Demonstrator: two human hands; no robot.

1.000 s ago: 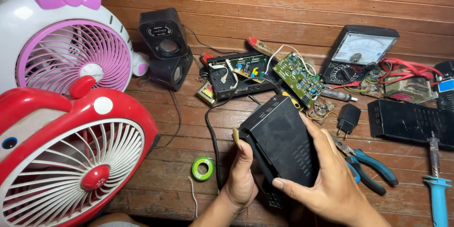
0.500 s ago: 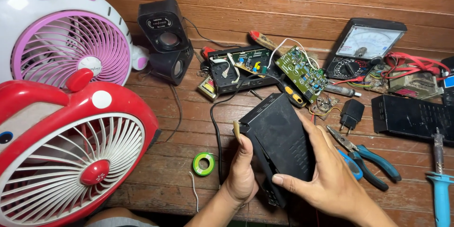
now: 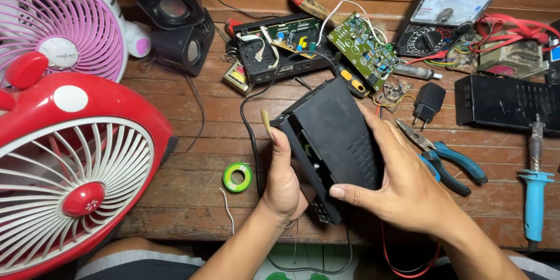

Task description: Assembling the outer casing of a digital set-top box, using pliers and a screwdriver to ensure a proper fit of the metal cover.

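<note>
A black plastic box [image 3: 333,134] with a vented cover is tilted on edge between both hands above the wooden table [image 3: 192,195]. My left hand [image 3: 284,178] grips its left side, thumb up along the front corner. My right hand [image 3: 402,178] wraps over the right side, with the thumb pressed on the cover near its lower end. A gap along the box's left edge shows parts inside. A black cable [image 3: 251,140] runs from behind the box past my left hand.
A red fan [image 3: 76,169] and a pink fan [image 3: 64,29] fill the left. Two black speakers [image 3: 172,14], an opened device with boards [image 3: 286,46], a green circuit board [image 3: 364,46], a multimeter [image 3: 449,9], blue pliers [image 3: 446,157], a soldering iron [image 3: 534,186], a green tape roll [image 3: 237,177] lie around.
The view has come closer and shifted down. The box has stayed in both hands, with my right thumb now lower on the cover.
</note>
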